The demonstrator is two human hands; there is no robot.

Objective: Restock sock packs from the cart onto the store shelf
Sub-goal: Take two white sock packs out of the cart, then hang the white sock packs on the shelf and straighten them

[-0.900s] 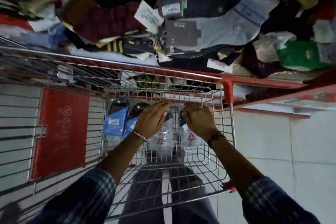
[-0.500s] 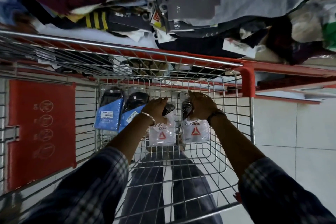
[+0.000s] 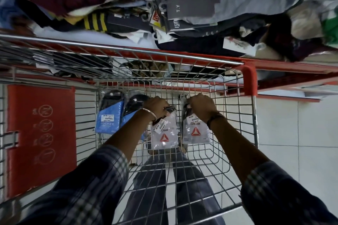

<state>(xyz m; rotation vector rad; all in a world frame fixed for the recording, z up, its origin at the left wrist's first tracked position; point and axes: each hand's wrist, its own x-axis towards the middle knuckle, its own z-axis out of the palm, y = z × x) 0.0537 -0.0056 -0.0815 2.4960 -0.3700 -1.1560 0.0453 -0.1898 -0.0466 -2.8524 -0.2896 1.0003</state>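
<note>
Both of my hands reach into the small front basket of a wire cart (image 3: 236, 133). My left hand (image 3: 157, 107) is closed on the top of a clear white sock pack with a red triangle logo (image 3: 164, 133). My right hand (image 3: 201, 107) grips the top of a second pack of the same kind (image 3: 195, 131). Two blue sock packs (image 3: 109, 117) lean against the basket's far wall, left of my left hand. Beyond the cart lies the red-edged store shelf (image 3: 292, 71), heaped with socks and labelled packs.
A red plastic flap (image 3: 42, 139) with round warning icons covers the cart's child seat on the left. The chrome cart rail (image 3: 128, 49) runs across in front of the shelf. White floor tiles (image 3: 292, 133) lie to the right. My legs show through the basket mesh.
The view has come closer to the cart and shelf. Both hands have closed on the tops of the two white packs and raised them slightly, so their logos now show below my fingers.
</note>
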